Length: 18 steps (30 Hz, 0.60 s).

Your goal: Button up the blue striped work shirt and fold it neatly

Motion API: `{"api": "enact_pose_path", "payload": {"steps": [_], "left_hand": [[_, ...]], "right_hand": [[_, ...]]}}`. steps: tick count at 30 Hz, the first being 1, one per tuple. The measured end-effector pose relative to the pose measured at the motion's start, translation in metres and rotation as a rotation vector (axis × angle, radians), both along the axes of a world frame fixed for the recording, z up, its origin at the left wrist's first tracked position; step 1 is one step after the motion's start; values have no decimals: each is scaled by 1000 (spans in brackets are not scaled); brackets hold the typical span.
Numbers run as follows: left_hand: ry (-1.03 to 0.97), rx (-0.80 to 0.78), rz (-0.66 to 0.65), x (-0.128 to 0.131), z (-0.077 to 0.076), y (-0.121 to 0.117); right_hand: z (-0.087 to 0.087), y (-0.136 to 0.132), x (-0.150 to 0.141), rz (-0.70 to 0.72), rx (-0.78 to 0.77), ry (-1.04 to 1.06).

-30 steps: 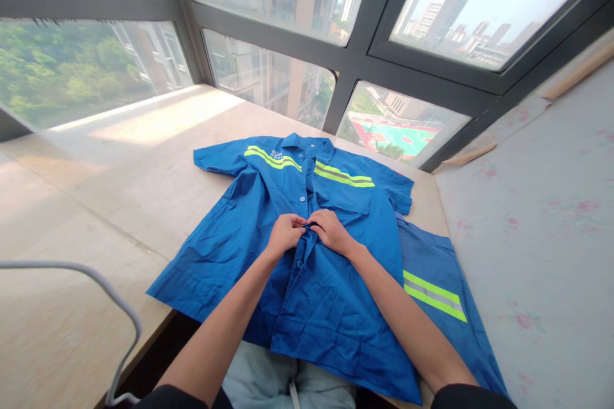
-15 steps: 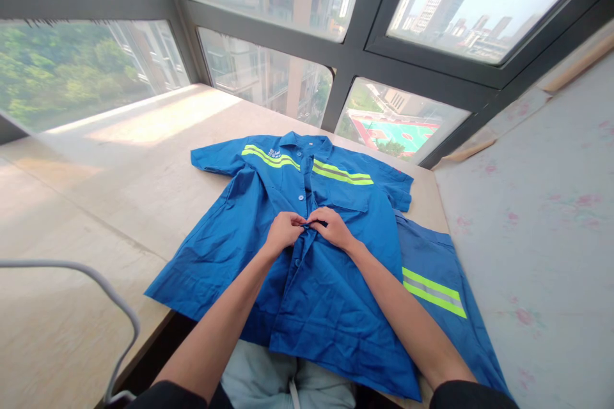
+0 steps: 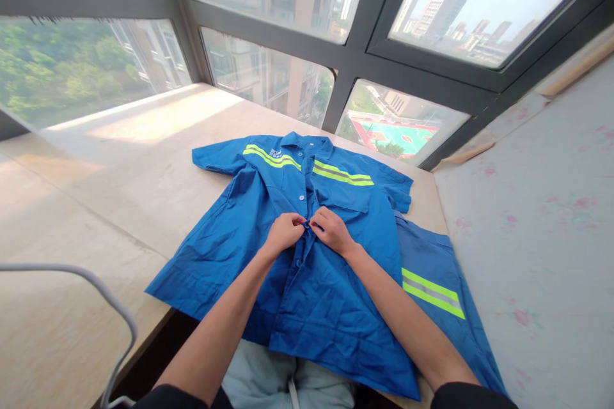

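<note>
"Where's the blue short-sleeved cloth shirt (image 3: 330, 294)?"
"Spread on the beige, smooth ledge (image 3: 86, 217)."
"And the hands?"
"The left hand (image 3: 284, 231) pinches its front opening; the right hand (image 3: 332, 230) curls close beside, whether gripping I can't tell."

Pale worktop (image 3: 96, 204) extends left of the fingers (image 3: 296, 220), bearing a patch of sunlight (image 3: 163, 118) farther off. Grey cable (image 3: 43, 266) curves at near left of them. Dark window frame (image 3: 357, 57) stands beyond them; a green-and-red sports court (image 3: 405, 137) shows through a lower pane (image 3: 362, 102), far right. Flower-patterned wall covering (image 3: 532, 236) rises to their right.
</note>
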<state>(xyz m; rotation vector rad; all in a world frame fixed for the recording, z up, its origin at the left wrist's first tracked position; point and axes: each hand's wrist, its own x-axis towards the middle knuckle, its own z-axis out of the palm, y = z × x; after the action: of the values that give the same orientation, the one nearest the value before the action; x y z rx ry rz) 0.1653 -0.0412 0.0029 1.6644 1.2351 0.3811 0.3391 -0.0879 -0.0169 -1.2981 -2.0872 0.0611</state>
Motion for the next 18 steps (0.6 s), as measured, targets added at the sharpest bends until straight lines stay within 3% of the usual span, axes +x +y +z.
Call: {"api": "enact_pose_path", "payload": {"steps": [7, 18], "left_hand": [[-131, -138, 52, 0, -2, 2], [-190, -258, 128, 2, 4, 5]], "right_hand": [[6, -3, 1, 108, -75, 53], [8, -9, 0, 86, 85, -195]]}}
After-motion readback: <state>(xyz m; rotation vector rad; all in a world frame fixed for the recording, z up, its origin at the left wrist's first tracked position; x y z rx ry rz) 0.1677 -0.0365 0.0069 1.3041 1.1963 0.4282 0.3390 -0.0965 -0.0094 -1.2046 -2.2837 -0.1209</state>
